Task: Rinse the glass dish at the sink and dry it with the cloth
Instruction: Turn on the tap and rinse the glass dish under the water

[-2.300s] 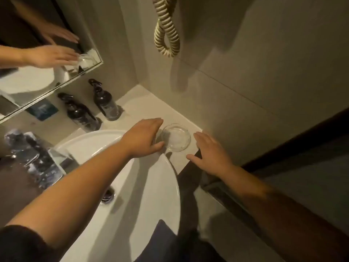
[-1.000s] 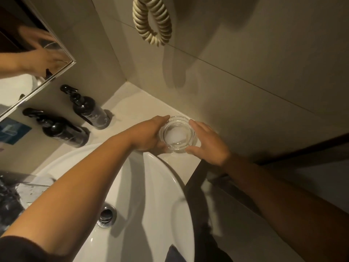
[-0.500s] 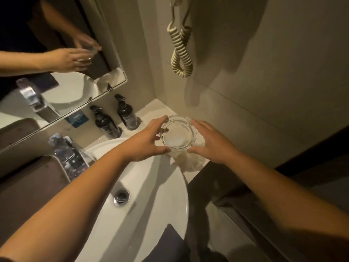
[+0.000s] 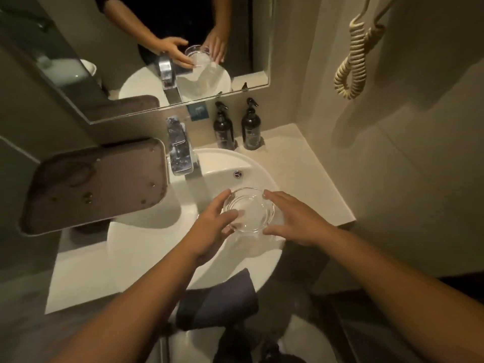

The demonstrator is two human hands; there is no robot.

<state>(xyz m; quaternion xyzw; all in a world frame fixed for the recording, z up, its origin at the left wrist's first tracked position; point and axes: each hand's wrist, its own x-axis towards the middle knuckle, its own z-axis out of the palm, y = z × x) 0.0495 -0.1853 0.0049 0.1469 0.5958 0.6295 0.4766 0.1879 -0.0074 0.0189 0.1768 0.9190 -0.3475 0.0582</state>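
Note:
A round clear glass dish (image 4: 250, 209) is held over the white sink basin (image 4: 146, 231), just in front of the chrome faucet (image 4: 179, 150). My left hand (image 4: 213, 226) grips its left rim, thumb on top. My right hand (image 4: 294, 221) touches its right side with fingers spread. A dark cloth (image 4: 217, 301) hangs over the basin's near edge, below my forearms. No water runs from the faucet.
Two dark pump bottles (image 4: 237, 128) stand on the white counter (image 4: 301, 163) behind the basin. A brown tray (image 4: 91, 187) sits at the left, partly over the basin. A mirror (image 4: 157, 56) is above, and a coiled cord (image 4: 353, 61) hangs on the right wall.
Both hands took the dish from the counter's right corner and carried it left over the basin. The view swung left toward the faucet and mirror.

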